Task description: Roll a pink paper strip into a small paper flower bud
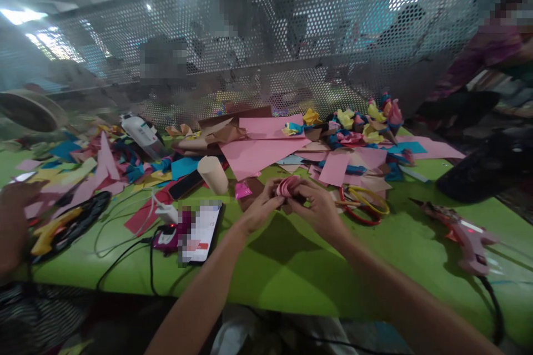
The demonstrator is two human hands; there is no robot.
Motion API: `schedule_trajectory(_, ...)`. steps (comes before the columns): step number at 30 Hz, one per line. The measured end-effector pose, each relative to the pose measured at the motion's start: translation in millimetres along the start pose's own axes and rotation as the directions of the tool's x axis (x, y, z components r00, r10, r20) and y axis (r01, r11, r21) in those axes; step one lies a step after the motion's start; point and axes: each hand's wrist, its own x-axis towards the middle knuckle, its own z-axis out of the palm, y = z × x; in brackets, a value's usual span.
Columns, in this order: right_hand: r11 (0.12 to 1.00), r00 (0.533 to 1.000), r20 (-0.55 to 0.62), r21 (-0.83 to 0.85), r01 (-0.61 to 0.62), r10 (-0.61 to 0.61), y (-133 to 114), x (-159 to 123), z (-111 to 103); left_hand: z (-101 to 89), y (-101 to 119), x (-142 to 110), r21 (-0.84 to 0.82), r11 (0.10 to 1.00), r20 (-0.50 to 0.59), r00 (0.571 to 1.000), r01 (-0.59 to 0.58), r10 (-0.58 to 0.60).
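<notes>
From the head camera, both forearms reach out over a green counter [291,266] strewn with cut paper. The left hand [260,208] and the right hand [318,208] meet just above the counter's middle, and between them sits a small pink paper roll [288,185], coiled like a rosette. The fingertips of each hand are pinched onto it from opposite sides; the left thumb and forefinger close on its left edge, the right fingers curl over its top and right side.

The roll looks light and soft, thin paper wound on itself, so I judge it will crush or uncoil easily. The safest hold seems to be at the outer edge of the coil, with a light pinch that keeps the layers together and does not flatten the middle.

Around the hands: large pink sheets [258,152] lie just beyond, a cream paper cone [213,174] stands left of them, and a phone [200,230] rests near the left forearm. Scissors with red and yellow loops [366,205] lie just right of the right hand, and a pink glue gun [466,236] sits well apart to the right. Another person's hand [14,222] shows at the far left edge.
</notes>
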Motion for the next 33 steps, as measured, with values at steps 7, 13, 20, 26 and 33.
schedule_trajectory(7, 1.000, 0.999, -0.030, -0.014, 0.013, -0.013, 5, 0, 2, 4.5, 6, 1, 0.090, 0.996, -0.034, 0.999, -0.022, 0.025)
schedule_trajectory(13, 0.999, 0.998, -0.065, -0.049, -0.006, 0.003, 7, -1, 2, 7.8, 10, 2, 0.083, 0.996, -0.084, 0.996, -0.019, 0.026)
schedule_trajectory(20, 0.998, 0.997, -0.080, -0.064, 0.000, -0.005, 11, -1, 3, 10.5, 5, 4, 0.068, 0.998, -0.123, 0.992, 0.020, -0.011)
schedule_trajectory(26, 0.995, 0.997, -0.071, -0.101, -0.026, 0.019, 12, -2, 3, 10.9, 3, 2, 0.090, 0.991, -0.149, 0.985, 0.097, -0.083)
schedule_trajectory(33, 0.992, 0.996, -0.079, -0.114, -0.052, 0.043, 15, -1, 3, 9.3, 2, 4, 0.019, 0.999, -0.017, 1.000, 0.026, -0.026)
